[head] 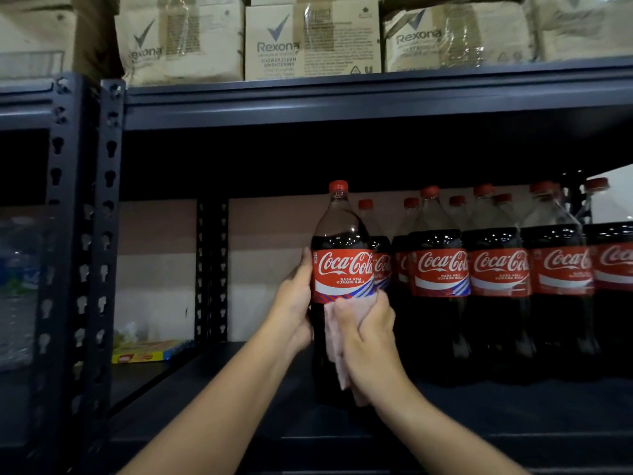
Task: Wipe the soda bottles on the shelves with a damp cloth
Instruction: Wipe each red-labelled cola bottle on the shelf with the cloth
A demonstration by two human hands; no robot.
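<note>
A large cola bottle (340, 255) with a red cap and red label stands upright near the front of the dark shelf (212, 389). My left hand (294, 303) grips its left side at label height. My right hand (368, 332) holds a pale pink cloth (334, 337) pressed against the bottle's lower front, just under the label. To the right, several more cola bottles (496, 269) stand in rows further back on the same shelf.
A dark metal upright (102, 234) frames the shelf on the left. A flat yellow and blue packet (150, 351) lies at the back left. Cardboard cartons (308, 39) fill the shelf above. Clear water bottles (17, 286) show dimly in the far-left bay.
</note>
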